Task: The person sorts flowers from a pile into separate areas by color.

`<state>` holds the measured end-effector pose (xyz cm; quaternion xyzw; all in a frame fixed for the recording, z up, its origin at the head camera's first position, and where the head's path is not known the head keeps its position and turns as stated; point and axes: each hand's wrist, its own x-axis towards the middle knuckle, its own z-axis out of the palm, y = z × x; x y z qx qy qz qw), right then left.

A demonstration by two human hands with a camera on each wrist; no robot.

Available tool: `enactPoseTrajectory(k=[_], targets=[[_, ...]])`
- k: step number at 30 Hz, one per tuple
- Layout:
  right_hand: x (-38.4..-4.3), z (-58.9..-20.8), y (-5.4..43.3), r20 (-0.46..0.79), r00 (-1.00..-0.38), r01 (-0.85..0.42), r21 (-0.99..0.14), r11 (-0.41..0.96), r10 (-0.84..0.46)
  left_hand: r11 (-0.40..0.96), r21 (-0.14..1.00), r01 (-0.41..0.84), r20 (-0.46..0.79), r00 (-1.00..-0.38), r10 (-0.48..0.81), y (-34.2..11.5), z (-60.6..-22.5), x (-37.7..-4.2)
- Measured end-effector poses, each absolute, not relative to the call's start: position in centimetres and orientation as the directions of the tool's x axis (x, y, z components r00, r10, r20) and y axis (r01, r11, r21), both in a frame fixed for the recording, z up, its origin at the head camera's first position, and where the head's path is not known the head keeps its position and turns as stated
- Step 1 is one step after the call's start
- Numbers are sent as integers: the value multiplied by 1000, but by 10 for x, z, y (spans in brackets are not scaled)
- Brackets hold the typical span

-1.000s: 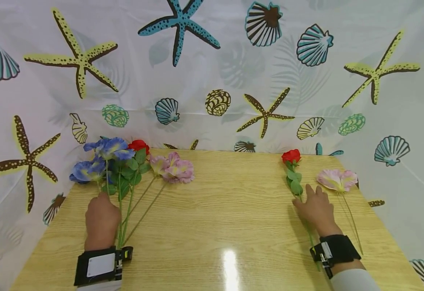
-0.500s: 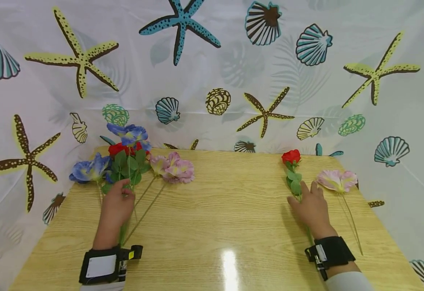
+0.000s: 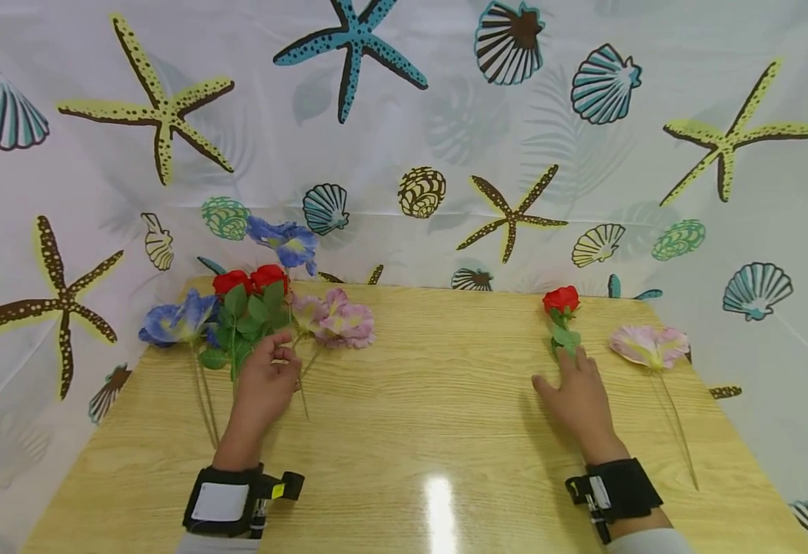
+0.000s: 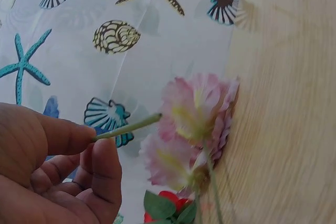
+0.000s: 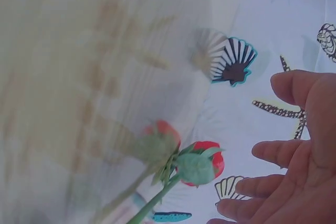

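My left hand (image 3: pixel 265 385) pinches the thin green stem (image 4: pixel 131 127) of a blue artificial flower (image 3: pixel 289 245) between thumb and forefinger. Its bloom stands up above the table's back edge. Behind and beside this hand lie two red roses (image 3: pixel 268 278) with green leaves, a pair of pink flowers (image 3: pixel 342 322) and another blue flower (image 3: pixel 178 319). My right hand (image 3: pixel 577 396) hovers with spread fingers over the stem of a single red rose (image 3: pixel 562 300), holding nothing. In the right wrist view that rose (image 5: pixel 202 166) lies beyond the fingertips.
One pink flower (image 3: pixel 649 348) lies at the right, its stem slanting toward the front. The wooden table (image 3: pixel 411 400) backs onto a white cloth (image 3: pixel 390 108) printed with starfish and shells. A black strap camera (image 3: pixel 224 500) sits on each wrist.
My left hand has moved right, carrying the blue flower from over the left blue bloom past the red roses toward the pink pair. My right hand has drifted slightly left.
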<state>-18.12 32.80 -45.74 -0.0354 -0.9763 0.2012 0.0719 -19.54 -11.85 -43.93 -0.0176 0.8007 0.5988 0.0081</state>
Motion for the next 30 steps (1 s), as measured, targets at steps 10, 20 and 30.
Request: enactPoseTrajectory(k=[10, 20, 30], targets=[[-186, -461, 283, 234, -961, -14, -579, 815, 150, 232, 973, 21, 3, -997, 78, -87, -442, -193], [-179, -451, 228, 202, -965, -55, -781, 623, 168, 226, 969, 101, 58, -980, 191, -53, -451, -183], [-161, -439, 175, 286, -956, -214, -829, 517, 62, 264, 948, 179, 79, -934, 347, -20, -456, -170]])
